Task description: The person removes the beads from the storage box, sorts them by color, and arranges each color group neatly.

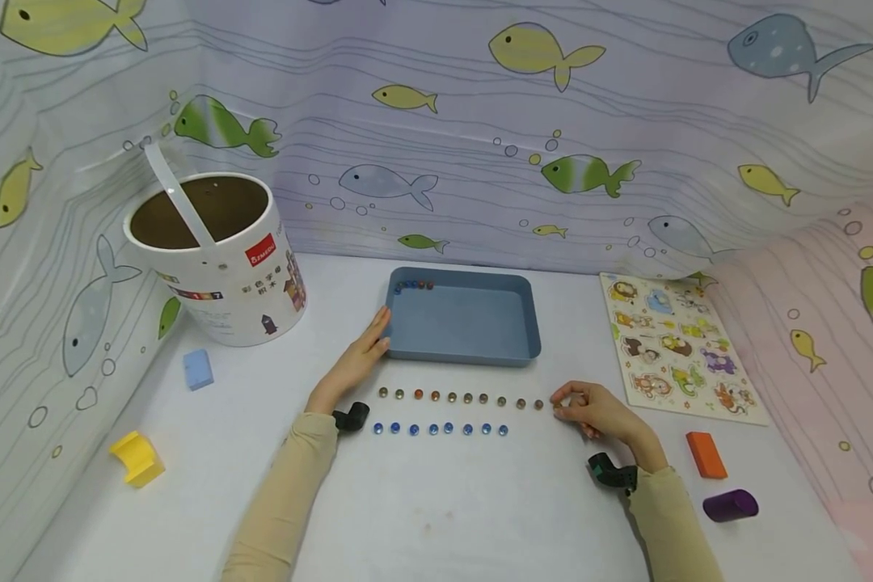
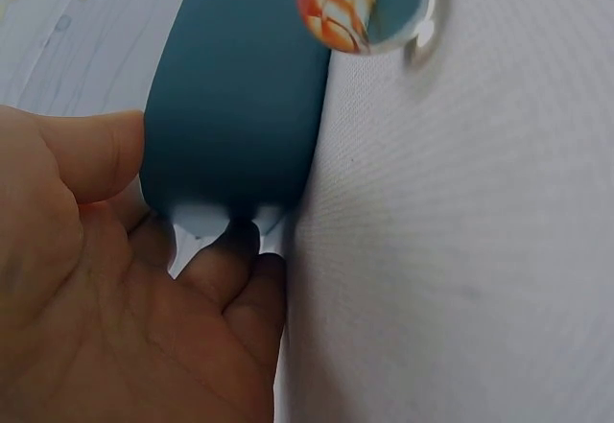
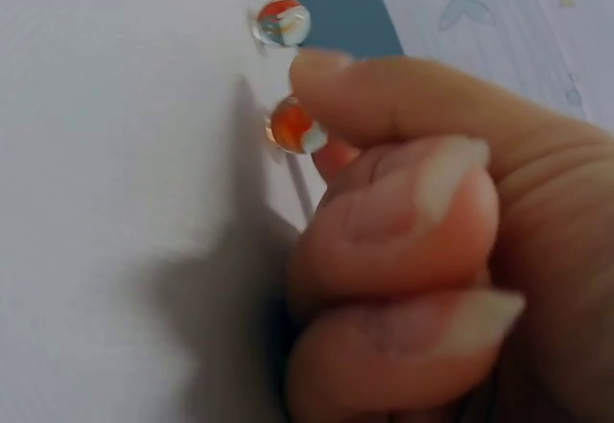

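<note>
My left hand (image 1: 359, 356) rests against the left end of a shallow blue-grey tray (image 1: 466, 356), its fingers along the outer wall. Several blue and reddish marbles (image 1: 411, 284) lie in the tray's far left corner. In front of the tray runs a row of clear marbles with orange and white swirls (image 1: 468, 398). Nearer still is a shorter row of blue marbles (image 1: 448, 428). At the swirled row's right end, my right hand (image 1: 589, 411) pinches an orange-swirled marble (image 3: 295, 126) between thumb and index finger, other fingers curled. The fingertips partly hide it.
A white bucket (image 1: 255, 311) with a handle stands at the back left. Blue (image 1: 198, 369) and yellow (image 1: 138, 459) blocks lie on the left. An animal puzzle board (image 1: 672, 343), an orange block (image 1: 706, 454) and a purple cylinder (image 1: 731, 506) lie right. A fish-print curtain (image 1: 466, 218) hangs behind.
</note>
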Demonstrator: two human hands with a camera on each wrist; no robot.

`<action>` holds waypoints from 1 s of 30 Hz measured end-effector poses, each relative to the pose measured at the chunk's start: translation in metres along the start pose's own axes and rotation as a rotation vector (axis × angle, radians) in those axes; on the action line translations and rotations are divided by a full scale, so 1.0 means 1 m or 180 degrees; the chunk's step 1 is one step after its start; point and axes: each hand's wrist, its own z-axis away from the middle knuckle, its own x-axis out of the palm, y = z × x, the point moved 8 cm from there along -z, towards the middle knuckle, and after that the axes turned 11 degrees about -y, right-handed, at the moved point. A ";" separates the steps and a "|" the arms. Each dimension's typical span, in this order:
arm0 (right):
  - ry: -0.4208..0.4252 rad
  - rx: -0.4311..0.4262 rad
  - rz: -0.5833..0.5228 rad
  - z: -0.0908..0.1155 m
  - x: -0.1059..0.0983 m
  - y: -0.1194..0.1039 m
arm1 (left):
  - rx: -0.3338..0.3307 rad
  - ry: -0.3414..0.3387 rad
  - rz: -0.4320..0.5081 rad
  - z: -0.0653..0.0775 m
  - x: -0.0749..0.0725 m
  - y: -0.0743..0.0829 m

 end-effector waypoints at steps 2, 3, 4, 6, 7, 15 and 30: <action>-0.0026 -0.0050 -0.0049 0.000 -0.003 0.002 | 0.0004 0.0001 0.0004 -0.001 0.000 0.000; -0.0045 -0.0097 -0.0076 0.001 -0.004 0.004 | 0.0009 -0.0001 0.0003 -0.002 0.000 0.000; -0.0062 -0.0143 -0.0124 0.001 -0.006 0.005 | 0.0010 -0.0002 0.0001 -0.002 0.000 0.000; -0.0091 -0.0234 -0.0232 0.004 -0.009 0.007 | 0.0023 -0.0001 0.0002 -0.002 0.000 0.001; -0.0109 -0.0286 -0.0291 0.005 -0.010 0.006 | 0.0028 0.0002 -0.0001 -0.002 0.000 0.001; 0.0008 -0.0561 -0.0568 0.014 -0.022 -0.009 | 0.0031 0.0002 0.0018 -0.002 -0.001 0.001; 0.0051 -0.0928 -0.0310 -0.006 -0.041 -0.065 | -0.0057 -0.0015 0.0035 0.000 0.000 -0.001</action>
